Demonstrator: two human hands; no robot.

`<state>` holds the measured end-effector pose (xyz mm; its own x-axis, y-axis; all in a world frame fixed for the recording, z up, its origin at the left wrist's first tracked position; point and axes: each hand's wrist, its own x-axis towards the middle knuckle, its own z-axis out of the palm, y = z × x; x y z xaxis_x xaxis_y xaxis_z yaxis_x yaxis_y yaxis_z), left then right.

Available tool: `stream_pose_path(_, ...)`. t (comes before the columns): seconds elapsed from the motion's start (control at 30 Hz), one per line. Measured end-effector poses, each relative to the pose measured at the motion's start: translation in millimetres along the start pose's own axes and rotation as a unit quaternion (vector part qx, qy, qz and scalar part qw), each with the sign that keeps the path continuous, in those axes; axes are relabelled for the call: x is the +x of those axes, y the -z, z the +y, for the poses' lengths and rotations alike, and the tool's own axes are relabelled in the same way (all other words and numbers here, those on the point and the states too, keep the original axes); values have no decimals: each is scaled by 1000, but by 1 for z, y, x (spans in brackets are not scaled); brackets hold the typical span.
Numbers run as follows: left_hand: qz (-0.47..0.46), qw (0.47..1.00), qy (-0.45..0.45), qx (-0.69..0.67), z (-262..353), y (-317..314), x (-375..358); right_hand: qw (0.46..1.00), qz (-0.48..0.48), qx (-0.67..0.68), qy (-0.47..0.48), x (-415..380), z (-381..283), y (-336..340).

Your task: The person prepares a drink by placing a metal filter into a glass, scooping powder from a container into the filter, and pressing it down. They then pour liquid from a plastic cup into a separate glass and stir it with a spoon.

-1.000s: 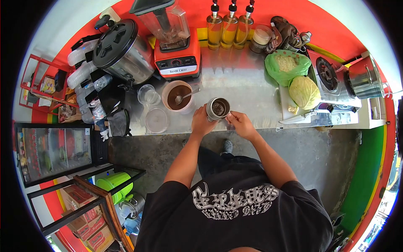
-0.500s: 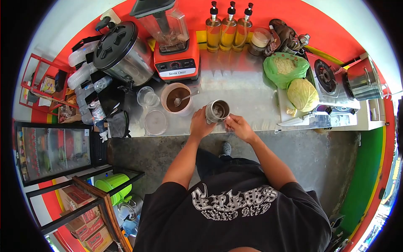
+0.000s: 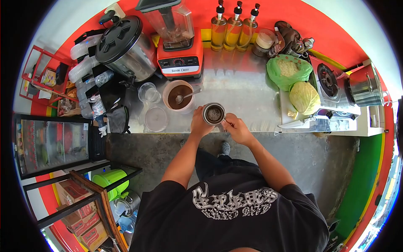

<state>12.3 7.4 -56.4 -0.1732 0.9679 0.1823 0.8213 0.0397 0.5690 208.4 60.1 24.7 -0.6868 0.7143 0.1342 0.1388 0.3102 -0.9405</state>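
Note:
A stainless steel mug [image 3: 214, 114] is held over the near edge of the metal counter, its mouth turned up toward me. My left hand [image 3: 200, 124] is wrapped round the left side of the mug. On the other side, my right hand [image 3: 238, 129] is closed on its handle. A ribbed or streaked pattern shows at the bottom inside the mug. Just beyond my left hand stands a tub [image 3: 166, 90] of brown powder, with a metal spoon [image 3: 180, 99] resting in it. A round clear lid [image 3: 156, 119] lies beside the tub.
A red blender [image 3: 179, 61] and a large lidded steel pot [image 3: 138, 59] stand at the back left. Three pump bottles [image 3: 233, 35] line the wall. To the right are a cabbage [image 3: 305, 98], a green bag [image 3: 278, 80], a knife [image 3: 296, 123] and a stove [image 3: 329, 80].
Both hands have shifted the mug slightly left and tipped it, so its opening faces me more squarely. The hold of each hand looks the same. The camera view has shifted a little.

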Motion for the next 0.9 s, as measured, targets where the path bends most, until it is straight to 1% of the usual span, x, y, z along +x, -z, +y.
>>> stream_pose_path(0.03,-4,1000,17,-14,6,6,0,1000,0,1,2,1,-5,-1)
stream_pose_path(0.1,-8,999,29,-28,8,11,1,985,39,26,-165,1,-17,-2)
stream_pose_path(0.13,-25,999,18,-13,7,10,1,985,42,25,-164,2,-13,-1)
stream_pose_path(0.17,-41,999,6,1,6,9,3,999,8,-22,-49,4,-5,0)
stream_pose_path(0.2,-37,999,-14,25,2,6,4,995,-26,-70,66,7,-10,1)
stream_pose_path(0.23,-37,999,-15,24,-1,3,2,995,-26,-71,66,5,-16,1)
stream_pose_path(0.27,-11,1000,-14,3,-3,-1,1,998,-2,-32,-59,3,-22,2)
stream_pose_path(0.3,15,1000,-13,-18,-4,-2,2,983,21,8,-182,4,-30,2)
stream_pose_path(0.33,36,999,-13,-30,-4,-4,2,983,21,7,-180,4,-24,2)
stream_pose_path(0.37,37,999,-13,-29,-6,-4,2,998,-1,-28,-60,3,-12,3)
stream_pose_path(0.4,34,999,-10,-28,-6,-3,2,996,-22,-63,60,4,-13,3)
stream_pose_path(0.43,29,999,-7,-28,-5,-2,1,996,-21,-62,59,2,-15,2)
stream_pose_path(0.47,27,999,-7,-27,-4,-2,0,999,-2,-13,-49,-2,-17,1)
stream_pose_path(0.5,43,998,1,-47,-3,-3,1,987,16,36,-156,-2,-20,1)
stream_pose_path(0.53,60,996,8,-67,-2,-3,3,987,15,36,-154,-3,-11,0)
stream_pose_path(0.6,51,997,9,-60,-2,-3,2,1000,-12,4,-20,-2,7,-4)
stream_pose_path(0.63,38,998,10,-53,-3,-3,1,1000,-12,4,-20,-2,10,-3)
stream_pose_path(0.7,44,997,-1,-56,-3,-3,-1,983,-7,125,-136,-5,14,-1)
stream_pose_path(0.73,47,996,24,-70,-2,-2,-2,983,-5,124,-135,-4,15,0)
stream_pose_path(0.77,50,994,50,-84,-1,-1,-1,981,0,114,-159,-3,17,1)
stream_pose_path(0.8,49,994,48,-84,-3,-1,-1,977,5,106,-184,-3,18,1)
stream_pose_path(0.83,28,997,15,-68,-4,-1,0,977,7,106,-184,-3,18,1)
stream_pose_path(0.87,7,998,-19,-52,-5,-1,1,981,-7,127,-145,-4,18,0)
stream_pose_path(0.9,5,998,-20,-52,-4,0,0,983,-20,148,-106,-4,19,-2)
